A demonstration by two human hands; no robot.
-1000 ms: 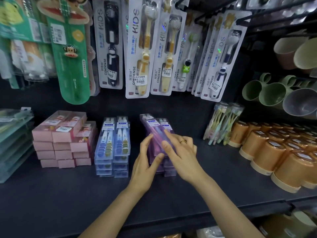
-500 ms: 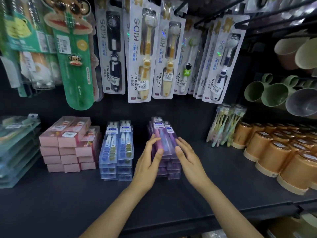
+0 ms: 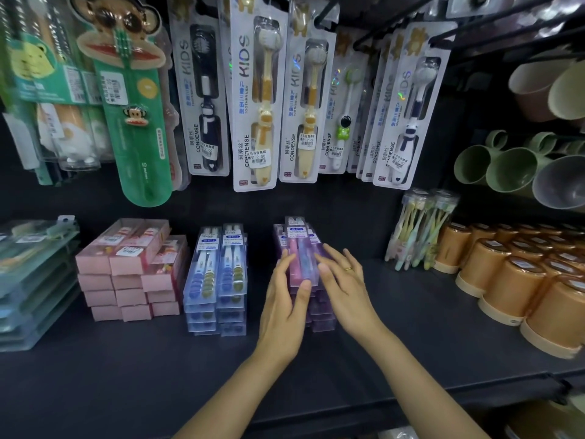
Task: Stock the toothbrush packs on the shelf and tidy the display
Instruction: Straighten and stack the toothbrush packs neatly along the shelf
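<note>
Top purple pack point(image 3: 300, 261) lies btwn both hands, mid-shelf point(image 3: 126, 369). Left hand point(image 3: 285, 307) & right hand point(image 3: 345, 286): straight fingers flank it, nothing gripped.

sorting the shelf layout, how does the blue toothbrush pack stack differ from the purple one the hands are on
The blue stack sits square and untouched; the purple stack has the left hand and right hand pressing its sides. Blue has two packs side by side on top; purple has one pack lying along its middle. Both are clear packs on the shelf.
</note>
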